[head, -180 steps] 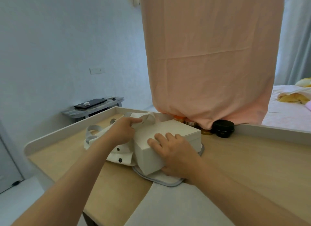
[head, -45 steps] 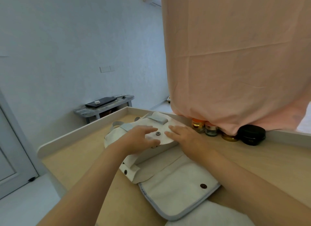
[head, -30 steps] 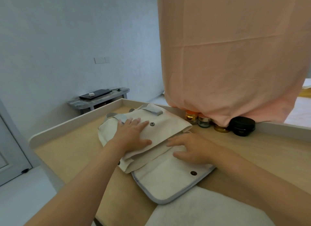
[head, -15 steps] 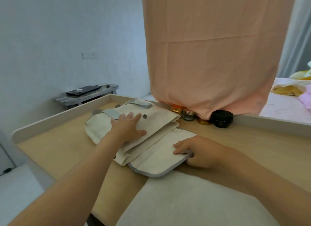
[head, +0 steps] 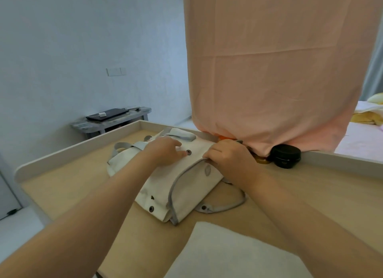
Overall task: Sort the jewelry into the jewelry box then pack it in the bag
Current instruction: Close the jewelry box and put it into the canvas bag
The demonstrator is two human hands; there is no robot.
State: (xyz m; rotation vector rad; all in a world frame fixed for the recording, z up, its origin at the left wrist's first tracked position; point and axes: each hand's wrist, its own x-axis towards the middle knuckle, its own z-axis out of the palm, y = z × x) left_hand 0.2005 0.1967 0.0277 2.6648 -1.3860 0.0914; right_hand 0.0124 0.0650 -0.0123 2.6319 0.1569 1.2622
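Changed from half a second ago: flap (head: pixel 192 186) no longer spread flat on the counter (head: pixel 68 184), but raised and folded over the body of the bag (head: pixel 157 195), toward the left hand (head: pixel 163 151). Right hand (head: pixel 230 160) shifted from the flap's near edge to farther across the counter, fingers curled and pinching the flap's grey-piped rim. Left hand in much the same spot as before, fingers fairly straight, pressing down on top of the bag, one fingertip just beside a dark metal snap (head: pixel 188 152).

Bag lying on the counter under both hands. Cream canvas, pale grey piping along the flap. Two more dark snaps (head: pixel 151 208) on the near corner, below the left wrist. Pale grey handles (head: pixel 180 136) just beyond the left hand. Grey strap loop (head: pixel 228 205) on the counter under the right wrist, ending in a snap tab.

Grey oval patch (head: pixel 207 170) on the flap just below the right hand's fingers, too blurred to read. No legible writing anywhere on the bag.

Black round case (head: pixel 287 155) just right of the right hand. Pink cloth (head: pixel 279 70) hanging beyond both hands.
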